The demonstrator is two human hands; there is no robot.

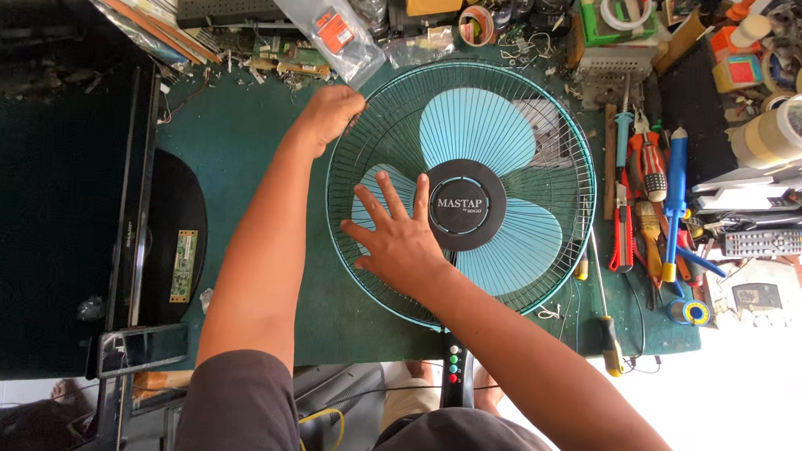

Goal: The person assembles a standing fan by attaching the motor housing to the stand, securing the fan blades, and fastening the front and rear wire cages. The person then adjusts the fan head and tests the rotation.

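A fan head with a dark green wire grille (pixel 566 124) and light blue blades (pixel 478 124) lies face up on the green work mat (pixel 231 143). A round black hub cap (pixel 466 204) sits at its centre. My left hand (pixel 331 112) is closed on the grille's upper left rim. My right hand (pixel 398 242) lies flat with fingers spread on the grille's lower left part, just left of the hub cap. The fan's black neck with coloured buttons (pixel 454 364) sticks out toward me.
Screwdrivers, pliers and a blue-handled tool (pixel 675 190) lie in a row right of the fan. A yellow-handled screwdriver (pixel 608 332) is at the mat's lower right. A flat black panel (pixel 137 193) stands at the left. Clear plastic bags (pixel 334 25), tape rolls and boxes crowd the far edge.
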